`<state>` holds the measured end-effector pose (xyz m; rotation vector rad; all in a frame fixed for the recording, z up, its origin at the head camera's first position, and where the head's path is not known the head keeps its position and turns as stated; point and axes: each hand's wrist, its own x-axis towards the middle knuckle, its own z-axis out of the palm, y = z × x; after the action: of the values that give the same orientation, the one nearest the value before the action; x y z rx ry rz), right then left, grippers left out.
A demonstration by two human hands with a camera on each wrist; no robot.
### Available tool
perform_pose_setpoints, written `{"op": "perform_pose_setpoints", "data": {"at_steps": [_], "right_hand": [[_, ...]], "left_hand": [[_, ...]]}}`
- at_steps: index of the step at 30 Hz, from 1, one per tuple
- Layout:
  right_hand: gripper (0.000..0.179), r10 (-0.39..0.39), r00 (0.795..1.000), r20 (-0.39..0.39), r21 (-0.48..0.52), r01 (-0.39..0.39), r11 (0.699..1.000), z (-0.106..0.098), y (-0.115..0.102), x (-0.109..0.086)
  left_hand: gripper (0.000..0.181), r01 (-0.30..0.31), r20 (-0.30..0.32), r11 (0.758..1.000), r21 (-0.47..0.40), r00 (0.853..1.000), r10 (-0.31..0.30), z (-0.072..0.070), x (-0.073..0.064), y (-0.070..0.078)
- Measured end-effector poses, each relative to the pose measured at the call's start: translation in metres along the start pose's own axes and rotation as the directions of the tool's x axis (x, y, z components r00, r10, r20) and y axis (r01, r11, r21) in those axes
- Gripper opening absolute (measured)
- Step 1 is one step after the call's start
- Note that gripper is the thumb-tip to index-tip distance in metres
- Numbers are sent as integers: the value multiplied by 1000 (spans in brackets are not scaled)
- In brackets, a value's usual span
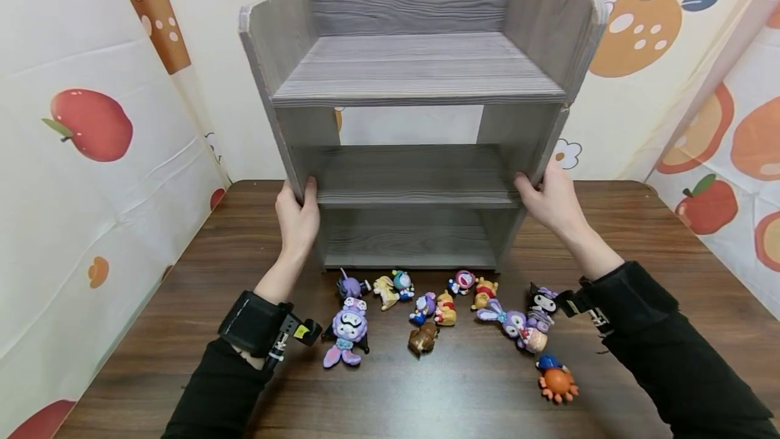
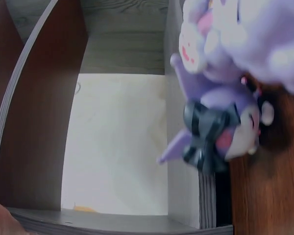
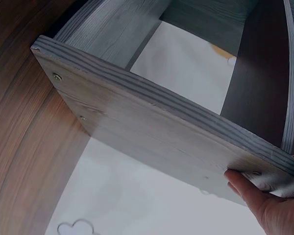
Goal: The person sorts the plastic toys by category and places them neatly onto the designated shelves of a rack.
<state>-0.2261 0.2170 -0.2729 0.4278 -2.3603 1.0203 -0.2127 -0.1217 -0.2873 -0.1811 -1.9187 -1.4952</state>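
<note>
A grey wood-grain shelf [image 1: 414,185] with three levels stands upright at the back of the table. My left hand [image 1: 297,219] grips its left side panel at about the middle board's height, the thumb at the front edge. On the opposite side my right hand [image 1: 551,198] holds the right panel at a similar height. In the right wrist view, fingers [image 3: 242,183] of that hand lie against the panel's outer face. Only a sliver of the left hand [image 2: 2,220] shows in the left wrist view. The shelf boards hold nothing that I can see.
Several small figurines lie in front of the shelf, among them a purple one with pink feet [image 1: 349,334], a yellow bear [image 1: 445,308], a brown piece [image 1: 423,339] and an orange crab-like one [image 1: 557,383]. Fruit-printed cloth [image 1: 91,222] hangs around the wooden table [image 1: 426,398].
</note>
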Motion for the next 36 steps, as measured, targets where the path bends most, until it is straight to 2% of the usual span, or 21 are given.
{"op": "perform_pose_setpoints", "data": {"at_steps": [1, 8, 14, 21, 25, 27, 32, 36], "right_hand": [[33, 3, 1000, -1, -5, -3, 1000, -3, 2, -1], [31, -19, 1000, -22, -41, 18, 999, -19, 15, -4], [34, -7, 1000, -7, -36, 7, 999, -26, 22, -2], [38, -4, 1000, -24, -31, 3, 1000, -24, 23, -2], [38, 19, 999, -33, -39, -20, 999, -23, 20, -5], [39, 19, 1000, -25, -57, -20, 998, -24, 19, -7], [43, 16, 999, 44, -95, -12, 995, -26, 12, -18], [37, 33, 996, 79, -140, -21, 990, -31, 4, -30]], "left_hand": [[26, 1, 15, 1000, 0, 1000, -1, 2, -1, 1], [32, -23, 120, 999, -38, 992, 27, 16, 1, -27], [36, -54, 160, 998, -24, 985, 57, 22, -1, -29], [36, -73, 180, 996, -43, 981, 80, 22, 0, -30], [35, -81, 179, 995, -63, 980, 91, 21, 0, -25], [34, -85, 177, 994, -70, 979, 96, 20, -2, -15], [33, -76, 181, 995, -64, 980, 87, 17, -7, 5], [32, -68, 179, 995, -68, 981, 80, 16, -8, 8]]}}
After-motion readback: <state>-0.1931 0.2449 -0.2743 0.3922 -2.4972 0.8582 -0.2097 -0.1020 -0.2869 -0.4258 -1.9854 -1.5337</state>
